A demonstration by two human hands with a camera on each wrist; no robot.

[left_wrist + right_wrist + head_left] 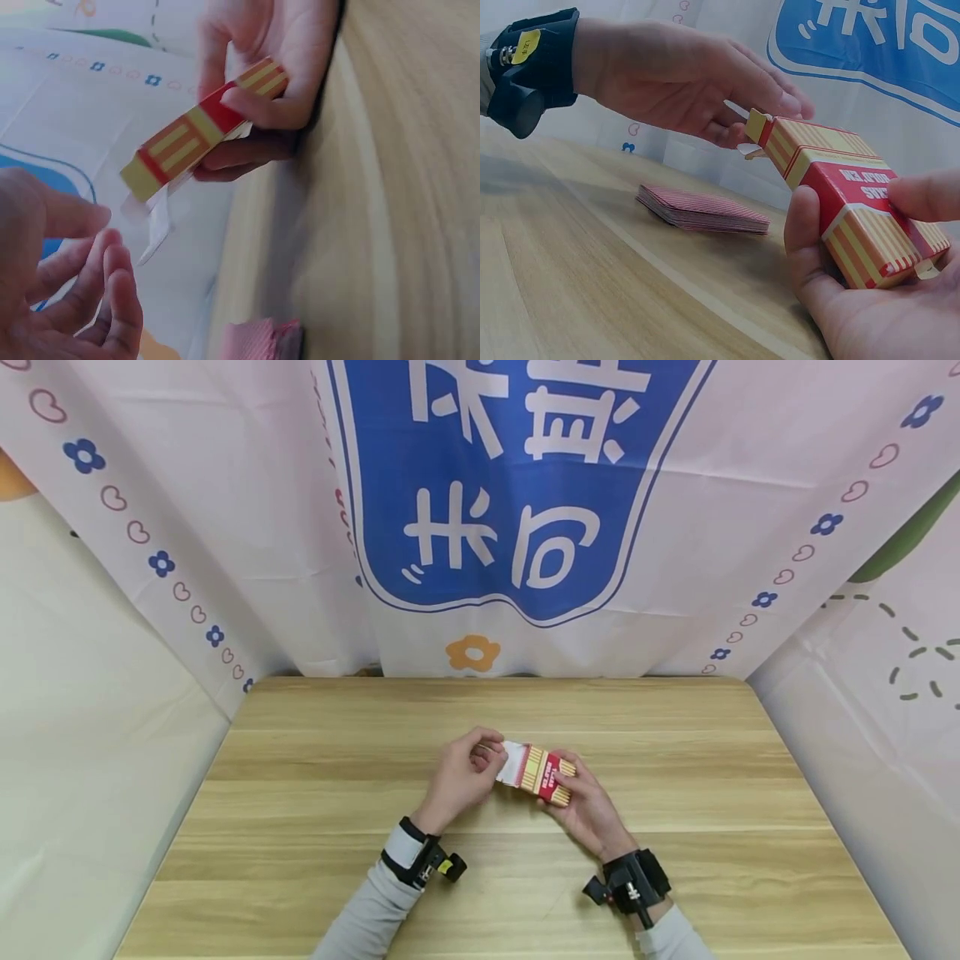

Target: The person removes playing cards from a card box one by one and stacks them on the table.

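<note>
My right hand (588, 814) grips a red-and-yellow striped playing-card box (847, 195) near its bottom end, thumb across the red label. At the other end the box is open, its white flap (513, 763) sticking out toward my left hand (461, 777). In the left wrist view the left fingers (112, 300) are loosely bent, with a gap between thumb and fingertips, close beside the flap. A deck of cards (705, 210) with striped pink backs lies stacked on the table below the hands; from the head view it is hidden.
The wooden table (300, 827) ends at a hanging cloth (300, 568) with a blue printed sign at the back. White sheets (90, 710) stand along both sides. Each wrist wears a strap with a small camera (450, 867).
</note>
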